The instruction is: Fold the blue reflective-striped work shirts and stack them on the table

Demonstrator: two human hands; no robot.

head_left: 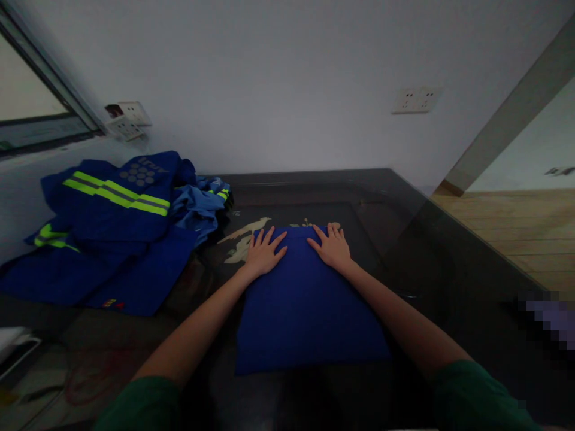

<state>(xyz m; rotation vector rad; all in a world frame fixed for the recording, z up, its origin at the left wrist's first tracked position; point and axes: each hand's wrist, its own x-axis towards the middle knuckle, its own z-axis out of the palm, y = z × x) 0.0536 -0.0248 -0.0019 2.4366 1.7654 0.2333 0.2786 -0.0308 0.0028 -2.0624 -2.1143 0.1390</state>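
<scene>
A folded blue garment point(309, 311) lies flat on the dark table point(422, 239), its far edge narrower in view than its near edge. My left hand point(264, 251) rests palm down on the garment's far left corner, fingers spread. At the far right corner, my right hand point(331, 245) presses flat in the same way, its fingers apart and its fingertips at the far edge. Neither hand grips the cloth. Which kind of garment it is does not show.
Left of my arms, a heap of blue work clothes point(112, 227) with yellow-green reflective strips lies on the table. Wall sockets point(415, 100) sit above the table's back edge. A white object point(18, 347) with a cable is at the lower left. Wooden floor point(507, 227) shows on the right.
</scene>
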